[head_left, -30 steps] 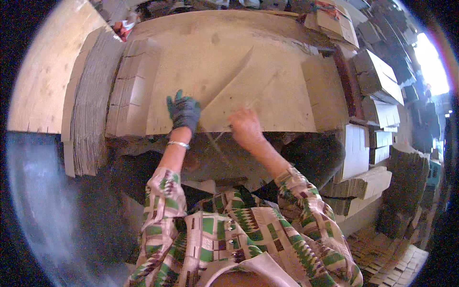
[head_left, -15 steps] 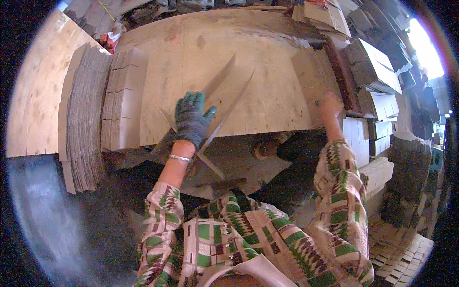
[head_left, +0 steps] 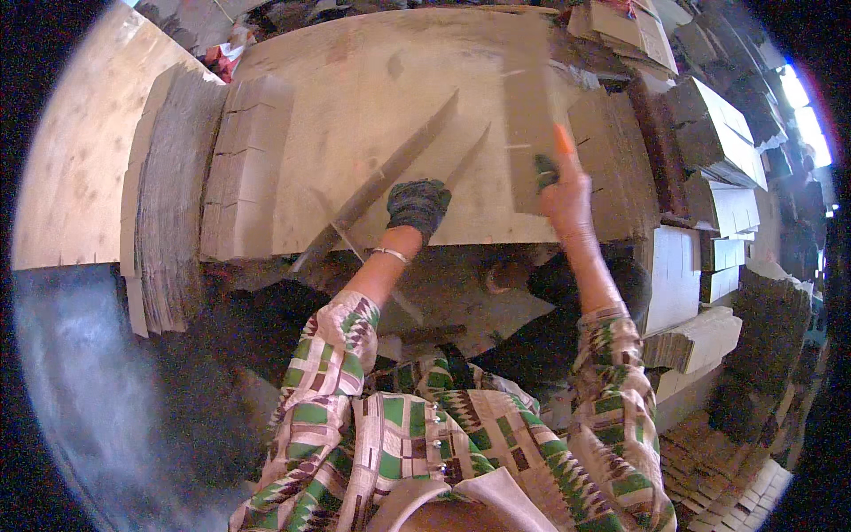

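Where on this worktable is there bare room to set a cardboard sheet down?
Bare tabletop lies between the left cardboard stack and the lifted sheets by the gloved left hand. The right side is crowded: the right hand grips a sheet beside piled cardboard.

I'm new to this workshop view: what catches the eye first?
The left hand, in a dark green glove, presses on a folded cardboard sheet at mid-table. The bare right hand lifts a cardboard piece to its right. A tall stack of flat cardboard lies along the table's left edge.
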`<state>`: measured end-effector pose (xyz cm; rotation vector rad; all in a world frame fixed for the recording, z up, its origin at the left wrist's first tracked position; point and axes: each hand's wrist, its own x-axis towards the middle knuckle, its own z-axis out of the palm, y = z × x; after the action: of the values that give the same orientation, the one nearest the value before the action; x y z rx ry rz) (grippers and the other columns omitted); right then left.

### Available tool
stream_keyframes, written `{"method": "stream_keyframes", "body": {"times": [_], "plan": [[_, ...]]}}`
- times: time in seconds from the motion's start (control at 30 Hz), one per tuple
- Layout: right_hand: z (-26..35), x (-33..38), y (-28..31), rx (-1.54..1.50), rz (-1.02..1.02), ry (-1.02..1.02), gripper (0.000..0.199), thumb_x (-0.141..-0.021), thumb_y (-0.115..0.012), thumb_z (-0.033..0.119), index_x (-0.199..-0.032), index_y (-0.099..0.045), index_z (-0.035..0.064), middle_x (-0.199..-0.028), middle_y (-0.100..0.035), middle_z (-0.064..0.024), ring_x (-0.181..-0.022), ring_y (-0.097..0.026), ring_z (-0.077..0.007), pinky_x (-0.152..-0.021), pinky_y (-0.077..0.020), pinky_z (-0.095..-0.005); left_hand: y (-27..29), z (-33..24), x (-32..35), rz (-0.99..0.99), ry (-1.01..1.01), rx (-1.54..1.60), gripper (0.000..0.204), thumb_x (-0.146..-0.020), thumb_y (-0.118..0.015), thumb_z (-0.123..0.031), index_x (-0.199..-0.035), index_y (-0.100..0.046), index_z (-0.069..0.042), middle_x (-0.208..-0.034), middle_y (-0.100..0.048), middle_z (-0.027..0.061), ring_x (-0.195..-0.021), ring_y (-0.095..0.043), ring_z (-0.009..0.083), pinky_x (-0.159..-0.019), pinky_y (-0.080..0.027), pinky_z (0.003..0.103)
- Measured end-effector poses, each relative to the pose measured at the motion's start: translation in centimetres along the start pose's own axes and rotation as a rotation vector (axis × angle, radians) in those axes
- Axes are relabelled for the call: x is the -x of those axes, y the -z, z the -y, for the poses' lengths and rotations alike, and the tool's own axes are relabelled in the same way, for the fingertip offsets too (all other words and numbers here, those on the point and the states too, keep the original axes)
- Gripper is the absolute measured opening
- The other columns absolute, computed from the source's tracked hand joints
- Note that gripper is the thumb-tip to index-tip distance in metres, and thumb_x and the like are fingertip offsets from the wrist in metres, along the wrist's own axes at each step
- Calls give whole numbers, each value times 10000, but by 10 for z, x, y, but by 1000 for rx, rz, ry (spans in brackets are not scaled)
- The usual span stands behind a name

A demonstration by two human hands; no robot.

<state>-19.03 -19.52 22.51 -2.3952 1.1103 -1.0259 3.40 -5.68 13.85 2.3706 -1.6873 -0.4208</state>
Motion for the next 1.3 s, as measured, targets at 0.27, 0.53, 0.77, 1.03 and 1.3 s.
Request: {"method": "stream_keyframes", "body": {"times": [0.27,0.53,0.77,1.03,1.3], "plan": [[34,25,-65,44,365,5,859,-835,-657,45,-1568,-271,275,-835,-703,-221,-747,-685,-440,-620,-515,-545,-3,-15,0,8,-107,-70,347,-962,-480,-339,-941,-748,-120,-931,-738,152,-831,-715,362,-743,-552,515],[28,38,-67,-76,307,15,788,-870,-694,143,-1546,-329,316,-888,-715,-189,-723,-687,-423,-600,-530,-508,41,11,-8,-428,116,99,365,-877,-667,-382,-1109,-685,-101,-1055,-691,183,-1018,-645,370,-871,-503,496],[35,34,-63,-36,377,24,813,-859,-705,137,-1549,-321,329,-849,-710,-197,-705,-686,-416,-582,-528,-499,35,44,-37,-61,326,77,286,-902,-563,-292,-948,-756,-86,-1019,-721,181,-929,-718,350,-777,-567,489],[46,40,-59,-76,404,0,837,-866,-690,124,-1567,-274,315,-828,-701,-221,-685,-675,-443,-584,-521,-526,15,54,-39,-185,283,39,276,-870,-535,-250,-855,-770,-105,-945,-711,196,-858,-724,352,-751,-572,466],[62,42,-59,-8,433,-45,916,-825,-635,-1,-1591,-193,238,-820,-689,-251,-712,-674,-456,-602,-515,-554,33,39,-37,-179,394,105,275,-872,-533,-251,-833,-766,-109,-953,-712,199,-889,-722,365,-746,-574,474]]}}
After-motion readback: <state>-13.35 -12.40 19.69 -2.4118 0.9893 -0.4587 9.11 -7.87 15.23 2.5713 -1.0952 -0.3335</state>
